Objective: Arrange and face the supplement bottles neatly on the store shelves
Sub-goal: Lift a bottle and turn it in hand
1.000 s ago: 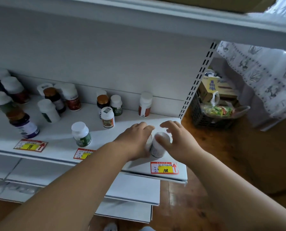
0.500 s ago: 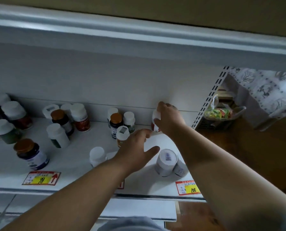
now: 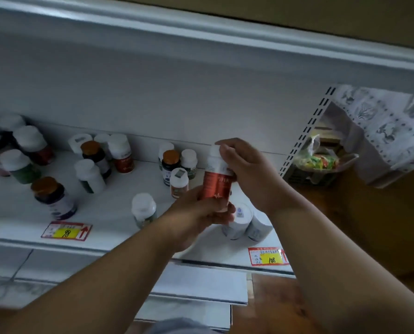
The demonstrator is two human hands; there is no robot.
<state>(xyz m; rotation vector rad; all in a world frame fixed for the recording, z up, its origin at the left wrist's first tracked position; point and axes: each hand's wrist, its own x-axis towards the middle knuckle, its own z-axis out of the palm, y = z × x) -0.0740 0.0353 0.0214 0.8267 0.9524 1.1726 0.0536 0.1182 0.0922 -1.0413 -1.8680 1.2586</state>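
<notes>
A red-and-white supplement bottle is held up above the white shelf, a little right of its middle. My right hand grips its white cap and upper part. My left hand holds its base from below. Two white bottles stand side by side near the shelf's front right, partly behind my left hand. Several more bottles stand scattered across the shelf: a brown-capped dark one, a white one and a small cluster at the back.
Red-and-yellow price tags sit on the shelf's front edge. An upper shelf overhangs closely. A slotted upright ends the shelf at the right; beyond it are a basket of packets and a patterned cloth. Lower shelves jut out below.
My right hand has lifted the red-and-white bottle from the back of the shelf toward me. My left hand has come up and taken hold of its base.
</notes>
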